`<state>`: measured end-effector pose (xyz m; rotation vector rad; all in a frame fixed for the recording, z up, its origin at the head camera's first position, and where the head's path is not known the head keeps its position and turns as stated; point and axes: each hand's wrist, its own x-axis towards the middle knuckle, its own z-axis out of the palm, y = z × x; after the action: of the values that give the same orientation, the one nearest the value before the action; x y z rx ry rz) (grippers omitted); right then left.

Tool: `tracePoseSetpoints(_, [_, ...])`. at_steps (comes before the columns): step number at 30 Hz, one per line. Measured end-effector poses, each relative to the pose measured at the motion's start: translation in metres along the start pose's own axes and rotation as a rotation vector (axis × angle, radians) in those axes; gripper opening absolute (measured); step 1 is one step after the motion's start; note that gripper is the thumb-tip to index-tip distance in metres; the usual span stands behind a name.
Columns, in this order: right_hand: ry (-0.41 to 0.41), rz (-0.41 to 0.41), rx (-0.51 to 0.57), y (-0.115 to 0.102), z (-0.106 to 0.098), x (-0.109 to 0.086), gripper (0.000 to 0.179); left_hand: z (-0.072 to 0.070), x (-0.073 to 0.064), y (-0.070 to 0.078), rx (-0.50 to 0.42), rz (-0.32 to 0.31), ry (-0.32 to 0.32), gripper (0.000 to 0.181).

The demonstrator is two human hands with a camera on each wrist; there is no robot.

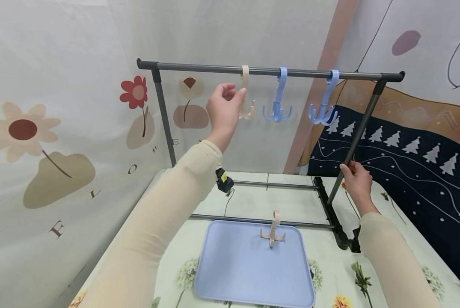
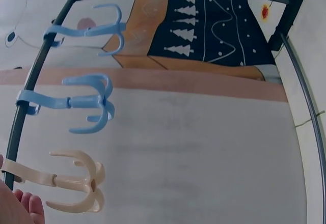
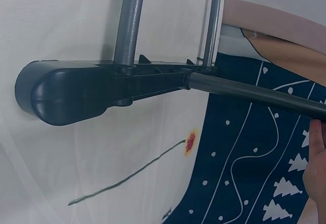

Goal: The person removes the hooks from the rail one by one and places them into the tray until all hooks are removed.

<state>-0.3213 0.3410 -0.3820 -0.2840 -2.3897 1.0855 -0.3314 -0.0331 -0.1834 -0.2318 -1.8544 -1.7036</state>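
Note:
My left hand is raised beside a beige four-prong hook hanging from the top bar of a dark metal rack. Its thumb overlaps the hook's stem in the head view, while the loosely bent fingers stand apart from the thumb with nothing between them. To the right, a blue hook and another blue hook hang on the same bar. Lower down, my right hand holds the rack's right side post between thumb and fingers. Another beige hook lies on the blue tray.
The blue tray lies on a flower-patterned tablecloth in front of the rack. Behind it runs the rack's lower crossbar, joined to a black foot on the right. Printed fabric hangs behind and along the left.

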Motion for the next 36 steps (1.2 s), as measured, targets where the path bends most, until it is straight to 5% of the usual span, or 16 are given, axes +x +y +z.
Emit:
tracePoseSetpoints(17, [-0.014, 0.026, 0.024, -0.002, -0.001, -0.002, 0.057, 0.025, 0.015, -0.009, 0.102, -0.076, 0.12, 0.029])
tracePoseSetpoints(36, [0.002, 0.029, 0.025, 0.0, 0.001, 0.0, 0.055, 0.039, 0.02, -0.015, 0.272, -0.048, 0.175, 0.025])
